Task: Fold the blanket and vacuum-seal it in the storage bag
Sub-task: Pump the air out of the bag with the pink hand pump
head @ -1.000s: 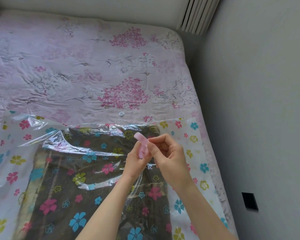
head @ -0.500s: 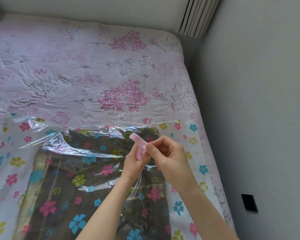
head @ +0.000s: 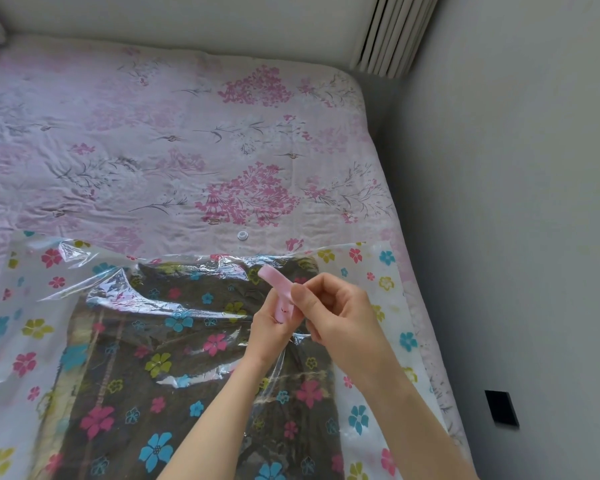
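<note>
Centrally, a pink clip (head: 280, 295) pinched between left hand (head: 270, 329) and right hand (head: 340, 318), above the storage bag (head: 32, 327) holding the folded blanket (head: 194, 368), lower frame. Bare bedspread (head: 153, 140) across the upper frame; grey wall (head: 516, 202) hard right.

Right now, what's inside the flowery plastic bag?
Inside the flowery plastic bag lies a dark folded blanket. Its underside is hidden. The left hand and right hand hold a pink clip above it.
</note>
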Tool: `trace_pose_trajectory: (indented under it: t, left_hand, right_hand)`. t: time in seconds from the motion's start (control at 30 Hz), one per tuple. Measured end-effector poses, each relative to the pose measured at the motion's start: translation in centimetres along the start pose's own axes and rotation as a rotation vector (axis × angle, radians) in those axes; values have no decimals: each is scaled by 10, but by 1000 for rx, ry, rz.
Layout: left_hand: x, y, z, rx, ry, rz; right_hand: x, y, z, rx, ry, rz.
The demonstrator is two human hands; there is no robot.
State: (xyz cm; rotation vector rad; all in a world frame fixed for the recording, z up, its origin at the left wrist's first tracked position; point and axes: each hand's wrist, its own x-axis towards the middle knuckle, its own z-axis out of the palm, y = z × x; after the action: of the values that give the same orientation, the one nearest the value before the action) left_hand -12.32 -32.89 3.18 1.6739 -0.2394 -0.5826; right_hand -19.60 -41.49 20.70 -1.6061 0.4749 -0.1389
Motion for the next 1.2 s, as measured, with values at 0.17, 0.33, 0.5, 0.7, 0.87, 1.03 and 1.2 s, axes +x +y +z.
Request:
trace_pose_trajectory:
  t: [0.17, 0.33, 0.5, 0.7, 0.87, 1.03, 1.2]
  left_hand:
    - [1, -3, -1, 24, 44, -25]
    - [1, -1, 0, -4, 1, -3]
    - [-1, 2, 1, -37, -15, 0]
    - [1, -3, 0, -6, -2, -40]
    - [4, -5, 0, 8, 13, -40]
    - [1, 1, 2, -32, 2, -30]
    - [3, -3, 0, -30, 23, -38]
  right_hand:
    - [23, 63, 6, -338, 7, 210]
    - [27, 46, 1, -485, -20, 209]
    - [-1, -18, -8, -165, -31, -7]
    - [16, 44, 0, -253, -14, 134]
    - [28, 57, 3, -366, -56, 295]
    - [2, -19, -8, -250, -72, -20]
    - [12, 7, -2, -283, -81, 82]
